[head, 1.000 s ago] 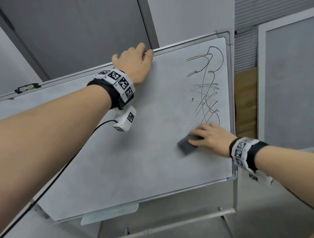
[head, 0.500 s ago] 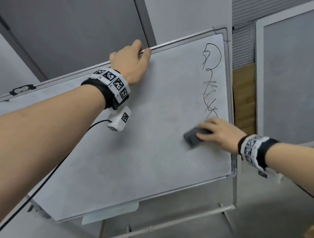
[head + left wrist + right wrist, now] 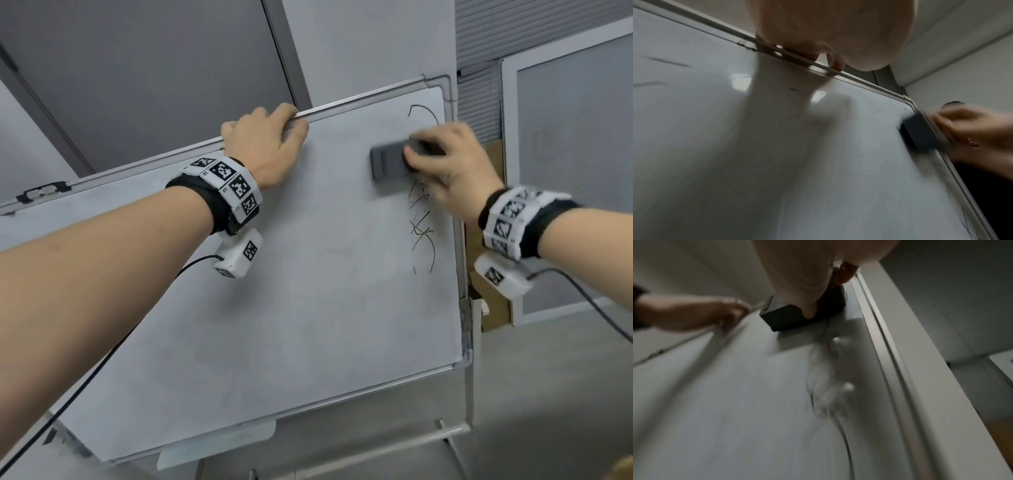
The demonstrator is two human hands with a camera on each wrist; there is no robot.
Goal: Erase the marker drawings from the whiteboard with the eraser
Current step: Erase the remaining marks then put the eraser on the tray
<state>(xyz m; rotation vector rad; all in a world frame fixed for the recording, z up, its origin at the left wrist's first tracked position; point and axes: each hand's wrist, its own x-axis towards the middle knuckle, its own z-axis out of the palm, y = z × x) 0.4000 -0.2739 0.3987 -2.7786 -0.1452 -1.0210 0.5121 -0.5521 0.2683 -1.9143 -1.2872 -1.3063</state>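
Gripping eraser (image 3: 390,161) in right hand (image 3: 448,164), left hand (image 3: 263,144) clutching whiteboard (image 3: 274,291) rim, mid-wipe, needing downward pass over remaining scribbles (image 3: 422,229).

A dark grey wall panel (image 3: 144,68) fills the far left. To the right hangs a slatted blind (image 3: 534,27) above a white-framed grey panel (image 3: 575,178), with a brown cardboard sheet (image 3: 493,240) leaning beside it, over the grey floor (image 3: 548,394).

We seem to be in an office: a metal-framed whiteboard on a stand (image 3: 308,274), grey partition panels (image 3: 137,68), slatted blinds (image 3: 513,27).
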